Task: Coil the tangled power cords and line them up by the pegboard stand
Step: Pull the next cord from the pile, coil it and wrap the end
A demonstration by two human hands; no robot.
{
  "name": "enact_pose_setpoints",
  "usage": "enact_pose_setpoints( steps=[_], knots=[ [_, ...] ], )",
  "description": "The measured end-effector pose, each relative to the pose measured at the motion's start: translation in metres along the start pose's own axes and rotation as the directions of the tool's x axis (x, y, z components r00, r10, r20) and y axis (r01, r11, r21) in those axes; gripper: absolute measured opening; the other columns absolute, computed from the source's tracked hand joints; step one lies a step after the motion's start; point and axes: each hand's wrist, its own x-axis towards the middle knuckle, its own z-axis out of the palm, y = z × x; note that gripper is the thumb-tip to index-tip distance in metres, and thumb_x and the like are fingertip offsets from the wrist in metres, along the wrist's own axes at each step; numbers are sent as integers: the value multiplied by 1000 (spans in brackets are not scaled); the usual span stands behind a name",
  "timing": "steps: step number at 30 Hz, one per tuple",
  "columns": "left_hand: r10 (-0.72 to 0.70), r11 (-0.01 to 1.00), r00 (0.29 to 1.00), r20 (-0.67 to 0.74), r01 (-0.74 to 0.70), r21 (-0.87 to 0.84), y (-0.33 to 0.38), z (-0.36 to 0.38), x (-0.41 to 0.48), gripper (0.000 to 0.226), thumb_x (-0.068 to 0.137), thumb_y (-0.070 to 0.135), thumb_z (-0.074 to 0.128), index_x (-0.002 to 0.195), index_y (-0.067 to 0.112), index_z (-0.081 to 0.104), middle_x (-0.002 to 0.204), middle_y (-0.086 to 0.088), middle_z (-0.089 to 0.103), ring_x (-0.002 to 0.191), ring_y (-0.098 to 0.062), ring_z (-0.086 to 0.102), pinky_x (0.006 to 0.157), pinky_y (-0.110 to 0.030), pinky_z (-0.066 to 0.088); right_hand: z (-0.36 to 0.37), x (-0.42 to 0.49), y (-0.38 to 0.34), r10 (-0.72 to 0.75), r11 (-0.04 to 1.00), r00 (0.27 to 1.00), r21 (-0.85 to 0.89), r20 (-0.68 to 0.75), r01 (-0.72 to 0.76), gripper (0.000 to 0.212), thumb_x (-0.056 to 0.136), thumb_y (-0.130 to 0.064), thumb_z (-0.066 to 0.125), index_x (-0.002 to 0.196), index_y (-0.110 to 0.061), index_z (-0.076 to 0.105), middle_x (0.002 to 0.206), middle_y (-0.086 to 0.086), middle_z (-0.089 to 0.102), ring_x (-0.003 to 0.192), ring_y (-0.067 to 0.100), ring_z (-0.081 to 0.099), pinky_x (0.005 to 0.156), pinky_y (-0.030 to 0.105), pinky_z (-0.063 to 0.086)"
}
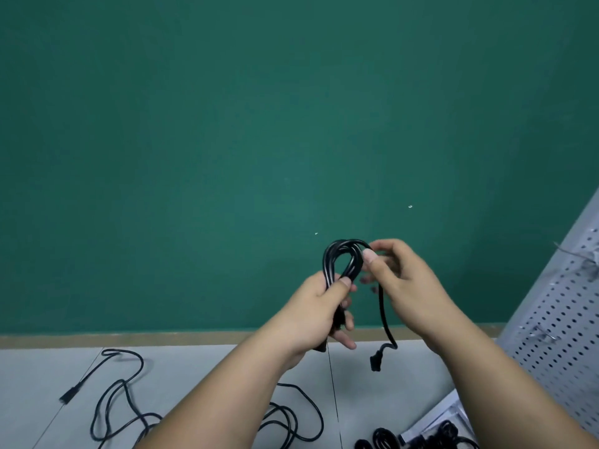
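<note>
L hand (319, 306), R hand (402, 277) grip cord (326, 259).

Two hands (311, 315) (405, 280), several cords (337, 257) (120, 390) (382, 439), one pegboard (557, 319)

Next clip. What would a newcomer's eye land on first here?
Two hands raised before the green wall: the left hand grips a black cord gathered into a loop, the right hand pinches the loop's top, and a plug end dangles below. Next come the loose cords sprawled on the grey surface at lower left, and the white pegboard stand at the right edge.
</note>
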Motion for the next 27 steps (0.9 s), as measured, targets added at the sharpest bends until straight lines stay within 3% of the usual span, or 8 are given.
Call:
enact_pose_setpoints(
  steps=[2,5,9,12,16,19,23,27],
  knots=[
    [16,997,999,-32,-18,-75,4,-3,1,22,112,28,48,108,8,56,79,-2,46,62,-18,58,59,-40,58,-4,-3,4,112,988,972,79,206,-131,25,108,-38,53,120,-19,64,99,5,78,92,22,77,98,49,59],
    [16,989,998,-60,-25,-143,7,-7,4,23,113,27,47,111,6,56,74,0,48,63,-20,59,56,-39,58,-6,-7,5,120,987,947,69,299,-147,20,112,-21,48,118,-14,66,84,9,73,78,27,74,88,50,59],
    [11,981,990,-140,-38,-190,5,-9,9,23,112,28,48,110,7,57,77,-3,49,63,-20,58,56,-36,57,-8,-5,-1,125,985,971,94,206,-147,23,112,-24,49,118,-20,71,88,6,76,72,24,73,78,44,60],
    [24,980,986,-166,-56,-193,2,-6,11,22,112,27,49,109,7,57,83,-5,53,71,-21,63,64,-36,60,-4,-4,1,104,994,993,-46,58,-101,21,109,-26,58,111,-33,77,86,-1,73,64,20,74,65,36,61],
    [40,986,983,-181,-68,-154,-6,3,14,19,113,25,46,111,9,57,112,-9,70,102,-21,75,85,-43,63,15,-3,1,71,994,993,-83,-90,-78,5,98,-25,74,96,-25,78,76,-6,73,55,18,73,52,30,56],
    [44,970,984,-174,-83,-226,-4,9,13,18,114,22,44,108,10,54,116,-14,77,102,-26,77,88,-42,63,30,-4,2,23,988,990,-151,-141,-44,12,96,-25,77,85,-22,74,69,-5,74,51,10,70,48,18,49],
    [22,964,967,-254,-88,-252,-4,3,13,22,114,21,44,116,2,55,108,-24,75,94,-41,75,75,-42,63,41,-6,1,-24,980,995,-199,-93,5,11,97,-25,75,86,-27,75,76,-4,71,52,5,67,52,13,45],
    [-24,963,968,-248,-44,-265,0,-6,9,23,113,19,44,122,5,61,110,-13,79,90,-30,75,72,-39,60,51,-9,2,-77,935,997,-350,-21,65,10,98,-27,73,91,-32,76,85,-7,65,51,5,65,59,17,48]
  ],
)
